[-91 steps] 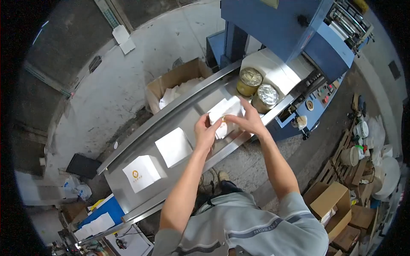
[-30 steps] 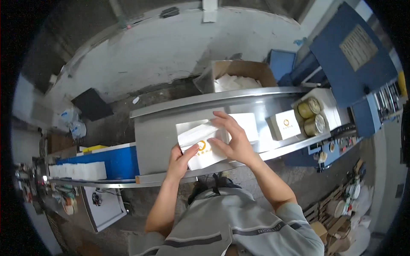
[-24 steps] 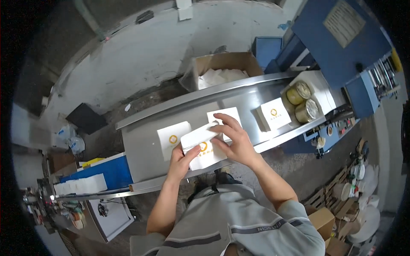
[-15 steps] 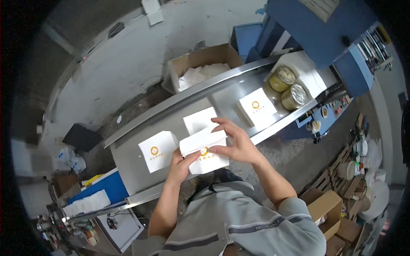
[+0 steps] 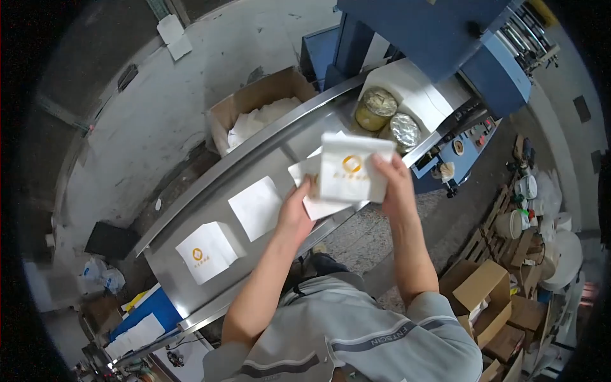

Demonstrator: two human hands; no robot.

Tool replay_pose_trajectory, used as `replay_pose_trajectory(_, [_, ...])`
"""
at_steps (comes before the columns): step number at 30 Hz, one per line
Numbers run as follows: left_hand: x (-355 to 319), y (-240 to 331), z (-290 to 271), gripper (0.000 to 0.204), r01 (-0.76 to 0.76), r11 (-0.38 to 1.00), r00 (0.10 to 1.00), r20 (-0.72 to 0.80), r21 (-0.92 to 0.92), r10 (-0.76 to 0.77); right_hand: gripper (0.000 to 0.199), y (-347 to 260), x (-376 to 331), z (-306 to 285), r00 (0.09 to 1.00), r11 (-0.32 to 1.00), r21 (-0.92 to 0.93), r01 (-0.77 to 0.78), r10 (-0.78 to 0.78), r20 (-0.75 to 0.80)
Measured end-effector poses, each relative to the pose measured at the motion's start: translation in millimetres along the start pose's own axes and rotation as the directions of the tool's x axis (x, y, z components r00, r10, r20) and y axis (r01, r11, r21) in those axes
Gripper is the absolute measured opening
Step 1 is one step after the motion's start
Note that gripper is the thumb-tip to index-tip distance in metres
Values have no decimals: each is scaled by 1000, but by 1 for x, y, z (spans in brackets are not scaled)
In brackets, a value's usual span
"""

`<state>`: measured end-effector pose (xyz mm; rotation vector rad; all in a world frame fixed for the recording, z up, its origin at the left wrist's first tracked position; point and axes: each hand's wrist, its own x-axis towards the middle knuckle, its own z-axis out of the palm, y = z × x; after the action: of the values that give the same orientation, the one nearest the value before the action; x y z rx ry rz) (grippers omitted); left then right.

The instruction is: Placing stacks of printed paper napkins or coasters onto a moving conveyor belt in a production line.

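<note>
My right hand holds up a white paper pouch with a gold round mark above the steel conveyor table. My left hand grips another flat white pouch just below and behind the first one. Two more white pouches lie on the table to the left: a plain-faced one and one with a gold mark. Two round foil-topped tins stand at the table's right end.
A blue machine rises at the table's right end. An open cardboard box with white sheets sits on the floor behind the table. Cardboard boxes and white buckets stand at the right. A blue crate is lower left.
My view has swung toward the blue machine. Both hands have lifted the pouches off the table, and my right hand now holds one pouch raised higher, apart from the other.
</note>
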<state>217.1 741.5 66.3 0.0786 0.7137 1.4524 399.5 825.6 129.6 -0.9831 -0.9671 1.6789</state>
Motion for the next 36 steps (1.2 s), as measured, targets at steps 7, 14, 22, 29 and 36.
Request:
replay_pose_trajectory(7, [50, -4, 15, 50, -130, 523, 911, -107, 842, 399, 36, -30, 12, -36, 978, 982, 15, 186, -184, -101])
replay_pose_trajectory(14, [-51, 15, -42, 53, -284, 776, 944, 20, 563, 330, 48, 24, -20, 30, 972, 970, -118, -213, 222, 74])
replay_pose_trajectory(22, [-179, 93, -90, 28, -159, 657, 803, -291, 737, 520, 34, 118, -58, 146, 794, 908, -325, -265, 397, 461])
replay_pose_trajectory(29, [-225, 149, -180, 35, -155, 598, 676, -357, 787, 645, 44, 170, -77, 235, 729, 909, -402, -109, 348, 590])
replay_pose_trajectory(36, [-241, 162, -202, 42, -110, 572, 691, -351, 813, 632, 57, 177, -89, 258, 809, 813, -566, 138, 237, 537])
